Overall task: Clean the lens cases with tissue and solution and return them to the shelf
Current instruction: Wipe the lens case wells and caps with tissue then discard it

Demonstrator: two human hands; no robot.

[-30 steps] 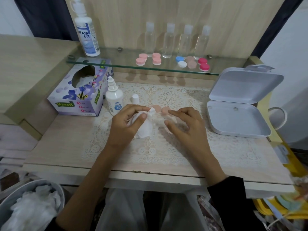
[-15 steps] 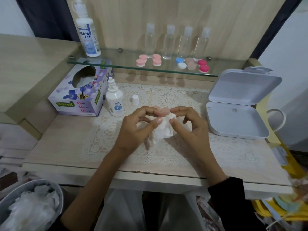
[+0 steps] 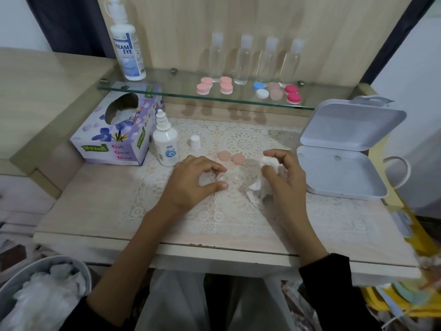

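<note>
Head view: a pale wood-grain bench (image 3: 95, 206) below a glass shelf (image 3: 179, 91), with both hands over a cream lace mat (image 3: 238, 211).
The shelf holds round lens cases (image 3: 226, 86) in pink, blue, white and red, four clear bottles (image 3: 245, 60) and a tall solution bottle (image 3: 128, 51). On the bench stand a floral tissue box (image 3: 114, 132), a small dropper bottle (image 3: 166, 144) with its white cap (image 3: 195, 142) beside it, and an open, hinged white box (image 3: 341, 173). Two matte peach lids (image 3: 224, 155) lie on the mat. The left hand (image 3: 191, 182), fingers curled, has its grip on what seems a clear lens case (image 3: 226, 179) low over the mat. The right hand (image 3: 284, 177) pinches crumpled tissue (image 3: 257, 187) just beside it. A bin (image 3: 47, 261) of used tissue sits at lower left.
</note>
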